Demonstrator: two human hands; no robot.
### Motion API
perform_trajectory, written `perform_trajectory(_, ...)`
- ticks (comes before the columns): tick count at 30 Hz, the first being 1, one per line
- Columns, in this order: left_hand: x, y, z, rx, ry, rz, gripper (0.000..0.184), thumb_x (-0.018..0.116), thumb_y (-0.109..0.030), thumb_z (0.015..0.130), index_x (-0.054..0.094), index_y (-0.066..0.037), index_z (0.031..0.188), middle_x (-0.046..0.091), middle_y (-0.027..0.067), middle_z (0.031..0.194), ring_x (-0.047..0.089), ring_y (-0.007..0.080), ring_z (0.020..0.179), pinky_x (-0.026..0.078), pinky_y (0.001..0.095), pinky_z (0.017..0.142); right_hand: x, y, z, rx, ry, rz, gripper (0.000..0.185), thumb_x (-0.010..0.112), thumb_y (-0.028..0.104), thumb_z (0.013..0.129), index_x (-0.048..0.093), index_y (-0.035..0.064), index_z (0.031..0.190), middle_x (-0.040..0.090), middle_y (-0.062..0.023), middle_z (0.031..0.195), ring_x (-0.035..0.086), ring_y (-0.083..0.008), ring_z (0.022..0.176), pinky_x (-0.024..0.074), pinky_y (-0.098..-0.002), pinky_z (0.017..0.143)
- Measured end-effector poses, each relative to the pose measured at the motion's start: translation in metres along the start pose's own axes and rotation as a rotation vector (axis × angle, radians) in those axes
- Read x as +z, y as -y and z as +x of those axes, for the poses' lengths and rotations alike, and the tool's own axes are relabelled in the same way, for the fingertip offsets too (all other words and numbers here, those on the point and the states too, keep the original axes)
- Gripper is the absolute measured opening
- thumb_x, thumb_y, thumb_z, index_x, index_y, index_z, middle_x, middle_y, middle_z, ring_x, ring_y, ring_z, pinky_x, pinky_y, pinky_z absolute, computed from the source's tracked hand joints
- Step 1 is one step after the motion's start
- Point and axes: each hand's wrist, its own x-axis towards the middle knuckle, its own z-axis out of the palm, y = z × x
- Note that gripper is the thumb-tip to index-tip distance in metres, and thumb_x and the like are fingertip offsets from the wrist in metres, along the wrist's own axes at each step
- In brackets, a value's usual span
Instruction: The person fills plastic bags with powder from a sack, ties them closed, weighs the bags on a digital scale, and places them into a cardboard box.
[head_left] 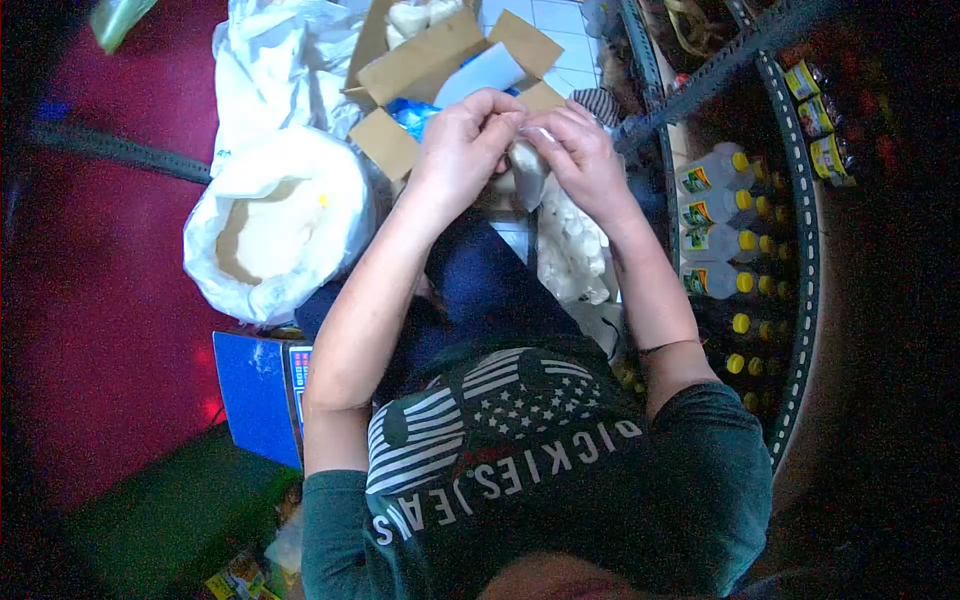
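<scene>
A small clear plastic bag (527, 178) with white contents hangs below my hands, in front of my body. My left hand (470, 140) is closed, its thumb and fingers pinching the top of the bag. Right beside it, my right hand (580, 155) also grips the bag's gathered top with bent fingers. The two hands nearly touch at the fingertips. Just below and right of the bag lie several filled white bags (572, 245). An open cardboard box (425, 62) with a blue plastic wrapping (412, 117) stands behind my hands.
A big white sack (345, 185) of pale grainy material stands open at left. Below it is a blue device with a keypad (255, 395). White plastic sheeting (265, 70) lies behind. At right, a metal shelf (800, 330) holds several yellow-capped bottles (715, 228).
</scene>
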Motion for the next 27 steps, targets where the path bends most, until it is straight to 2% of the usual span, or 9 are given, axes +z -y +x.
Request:
perform_trajectory(5, -0.001, 0.027, -0.009, 0.148, 0.097, 0.220, 0.034, 0.060, -0.015, 0.085, 0.054, -0.001, 0.116, 0.060, 0.0145, 0.097, 0.059, 0.0211, 0.086, 0.047, 0.0307, 0.075, -0.029, -0.063, -0.034, 0.378, 0.074, 0.094, 0.021, 0.053, 0.016, 0.091, 0.063, -0.0026, 0.090, 0.061, -0.0101, 0.085, 0.059, -0.0176, 0.080, 0.0451, -0.0284, 0.074)
perform_trajectory(7, -0.028, 0.045, -0.029, 0.012, 0.129, 0.384, 0.037, 0.060, -0.014, 0.085, 0.053, -0.001, 0.118, 0.055, 0.0164, 0.112, 0.055, 0.0247, 0.100, 0.044, 0.0312, 0.085, -0.027, -0.108, -0.056, 0.423, 0.121, 0.079, 0.023, 0.053, 0.019, 0.092, 0.064, -0.0015, 0.092, 0.062, -0.0090, 0.085, 0.058, -0.0158, 0.079, 0.0445, -0.0277, 0.074)
perform_trajectory(15, -0.123, 0.126, -0.185, -0.380, -0.202, 0.618, 0.024, 0.058, -0.010, 0.086, 0.058, 0.001, 0.108, 0.060, 0.0149, 0.104, 0.057, 0.0277, 0.099, 0.042, 0.0332, 0.090, 0.050, -0.246, -0.120, 0.832, -0.027, 0.286, 0.026, 0.053, 0.022, 0.092, 0.064, -0.0008, 0.093, 0.062, -0.0022, 0.080, 0.055, -0.0103, 0.078, 0.0435, -0.0256, 0.072)
perform_trajectory(19, -0.129, 0.160, -0.260, -0.386, -0.289, 0.930, 0.021, 0.057, -0.007, 0.085, 0.059, -0.001, 0.105, 0.053, 0.0179, 0.119, 0.048, 0.0348, 0.113, 0.035, 0.0407, 0.099, 0.126, -0.312, -0.168, 0.982, -0.174, 0.376, 0.029, 0.054, 0.028, 0.092, 0.065, 0.0010, 0.095, 0.063, -0.0017, 0.083, 0.055, -0.0101, 0.077, 0.0436, -0.0252, 0.072)
perform_trajectory(20, -0.122, 0.174, -0.274, -0.393, -0.397, 0.723, 0.022, 0.056, -0.007, 0.085, 0.059, -0.002, 0.106, 0.048, 0.0184, 0.127, 0.044, 0.0372, 0.119, 0.032, 0.0424, 0.102, 0.153, -0.331, -0.191, 1.061, -0.170, 0.402, 0.030, 0.055, 0.029, 0.091, 0.065, 0.0010, 0.097, 0.063, -0.0021, 0.084, 0.055, -0.0104, 0.078, 0.0437, -0.0252, 0.072)
perform_trajectory(21, -0.115, 0.165, -0.271, -0.410, -0.258, 0.975, 0.023, 0.056, -0.010, 0.085, 0.060, -0.005, 0.107, 0.043, 0.0173, 0.134, 0.037, 0.0378, 0.125, 0.028, 0.0465, 0.104, 0.168, -0.341, -0.199, 1.139, -0.166, 0.426, 0.031, 0.055, 0.030, 0.091, 0.066, 0.0011, 0.098, 0.064, -0.0025, 0.085, 0.055, -0.0107, 0.078, 0.0439, -0.0253, 0.072)
perform_trajectory(23, -0.103, 0.173, -0.274, -0.400, -0.274, 1.089, 0.023, 0.057, -0.011, 0.084, 0.062, -0.009, 0.107, 0.038, 0.0158, 0.139, 0.030, 0.0373, 0.131, 0.021, 0.0508, 0.106, 0.185, -0.323, -0.208, 1.121, 0.100, 0.044, 0.035, 0.055, 0.032, 0.091, 0.065, -0.0004, 0.098, 0.065, -0.0055, 0.089, 0.058, -0.0144, 0.082, 0.0445, -0.0277, 0.075)
perform_trajectory(24, -0.101, 0.175, -0.273, -0.425, -0.278, 1.075, 0.023, 0.057, -0.012, 0.084, 0.062, -0.009, 0.106, 0.037, 0.0153, 0.140, 0.029, 0.0369, 0.132, 0.020, 0.0513, 0.106, 0.219, -0.354, -0.252, 1.126, -0.006, 0.340, 0.036, 0.053, 0.030, 0.091, 0.064, -0.0012, 0.104, 0.066, -0.0098, 0.097, 0.059, -0.0197, 0.089, 0.0443, -0.0309, 0.081)
perform_trajectory(27, -0.101, 0.180, -0.266, -0.449, -0.292, 1.064, 0.024, 0.057, -0.013, 0.084, 0.063, -0.012, 0.107, 0.038, 0.0143, 0.140, 0.026, 0.0357, 0.133, 0.018, 0.0510, 0.106, 0.217, -0.320, -0.236, 1.259, 0.015, 0.395, 0.037, 0.053, 0.027, 0.090, 0.061, -0.0012, 0.112, 0.064, -0.0115, 0.107, 0.059, -0.0227, 0.098, 0.0439, -0.0319, 0.086)
